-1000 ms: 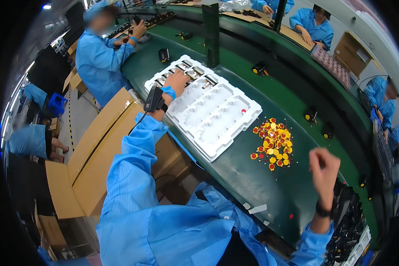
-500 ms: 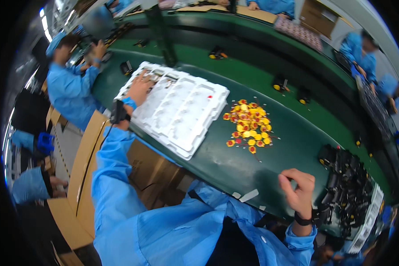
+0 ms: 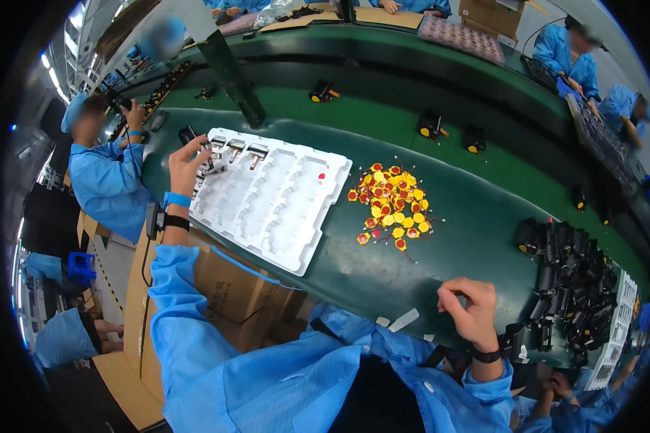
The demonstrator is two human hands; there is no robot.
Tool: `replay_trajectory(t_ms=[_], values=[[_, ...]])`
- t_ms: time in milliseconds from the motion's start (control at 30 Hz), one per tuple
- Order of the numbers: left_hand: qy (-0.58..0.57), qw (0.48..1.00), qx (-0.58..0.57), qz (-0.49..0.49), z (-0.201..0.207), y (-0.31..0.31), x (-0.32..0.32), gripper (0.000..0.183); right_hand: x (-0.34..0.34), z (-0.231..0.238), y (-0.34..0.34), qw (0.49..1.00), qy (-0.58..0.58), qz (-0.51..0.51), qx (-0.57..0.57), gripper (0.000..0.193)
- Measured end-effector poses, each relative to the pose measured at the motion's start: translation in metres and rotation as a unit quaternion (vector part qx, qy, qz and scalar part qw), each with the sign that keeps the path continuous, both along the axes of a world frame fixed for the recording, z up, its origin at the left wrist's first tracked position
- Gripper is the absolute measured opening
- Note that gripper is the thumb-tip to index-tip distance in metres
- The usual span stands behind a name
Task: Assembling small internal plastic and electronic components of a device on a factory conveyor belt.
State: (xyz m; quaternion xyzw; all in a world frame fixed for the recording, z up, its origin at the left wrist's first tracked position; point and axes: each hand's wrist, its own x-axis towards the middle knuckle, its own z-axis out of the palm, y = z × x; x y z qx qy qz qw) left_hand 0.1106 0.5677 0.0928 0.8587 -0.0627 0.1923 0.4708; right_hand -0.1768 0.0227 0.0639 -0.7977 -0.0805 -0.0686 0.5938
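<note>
Blue sleeves enter from 6 o'clock. Right hand (image 3: pixel 469 309) sits nearest, at about 5 o'clock over the near edge of the green worktop (image 3: pixel 484 216), fingers curled in with thumb and forefinger pinched. It may hold something tiny, but I can't tell from this view. Small white scraps (image 3: pixel 404 319) lie just left of it on the worktop edge.

Pile of black parts (image 3: pixel 563 267) at 3 o'clock, well apart from that hand. Heap of yellow and red small parts (image 3: pixel 391 206) at centre, just right of the white moulded tray (image 3: pixel 271 198). One red dot sits in a tray pocket near the right corner.

Left hand (image 3: pixel 186 167) is stretched out to 10 o'clock, forearm nearly straight, blue wristband and black strap on the wrist. Fingers are spread and bent down onto the tray's far-left corner, touching the small metal-and-black pieces (image 3: pixel 232 148) seated in the top row. Whether it actually grips one is unclear.

Risks, as I judge them:
- Tray overhangs the worktop's near edge on the left side; pressing down there with a fully extended arm could tip or slide it.
- Long reach means poor finger control, so a seated piece could get knocked out of its pocket.
- Loose heap sits close to the tray; a tray shift would scatter it.

Far side at 12 o'clock: more black parts on the belt, other workers in blue.
</note>
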Motion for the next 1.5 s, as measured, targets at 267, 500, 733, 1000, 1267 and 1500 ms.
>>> replay_trajectory(t_ms=[267, 500, 733, 1000, 1267, 1500], values=[[0.019, 0.995, -0.046, -0.088, 0.032, -0.144, -0.089, 0.018, 0.008, 0.014, 0.026, 0.986, -0.108, 0.02, -0.127, 0.012], [0.215, 0.898, -0.197, -0.33, -0.027, -0.322, -0.219, 0.011, 0.011, 0.031, 0.047, 0.937, -0.196, 0.068, -0.28, 0.072], [0.326, 0.77, -0.344, -0.427, -0.054, -0.372, -0.231, 0.008, -0.023, 0.025, 0.0, 0.932, -0.116, 0.064, -0.338, 0.074], [0.089, 0.914, -0.041, -0.393, -0.054, -0.434, -0.227, 0.015, -0.044, 0.012, -0.035, 0.831, -0.153, 0.001, -0.535, 0.071], [-0.07, 0.893, 0.237, -0.377, -0.065, -0.466, -0.195, 0.012, -0.04, 0.008, -0.078, 0.901, -0.144, -0.231, -0.337, 0.083], [-0.058, 0.924, 0.166, -0.339, -0.029, -0.441, -0.213, 0.028, -0.021, -0.008, -0.062, 0.881, -0.207, -0.367, -0.216, 0.079]])
